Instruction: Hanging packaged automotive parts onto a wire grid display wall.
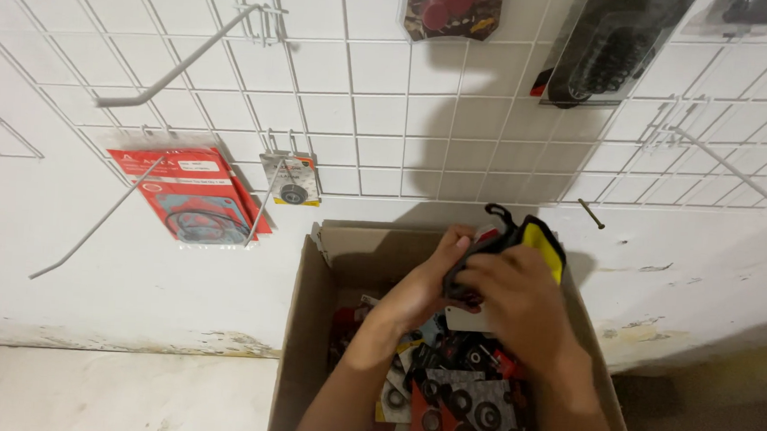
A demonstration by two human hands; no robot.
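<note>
Just above the open cardboard box point(301, 326), both hands meet around one small packaged item point(524, 242), black with a yellow panel and a dark loop at its top. The right hand point(520, 308) lies over the front of it, fingers curled closed on its body, and covers most of it; the left hand point(428, 285) comes in from the left and pinches its near edge, fingers bent. The item sits between the two hands, slightly up and to the right of them, its long axis tilted from lower left to upper right, loop end uppermost and pointing towards the white wire grid point(381, 118) on the wall. The right hand is the nearer and has the fuller hold. What kind of part it is cannot be told, since the hands hide much of it. Below the wrists the box is full of flat carded packets point(469, 407), red, grey and black, with round parts showing. On the grid's hooks hang red packets point(191, 197) and a small carded part point(291, 181).
</note>
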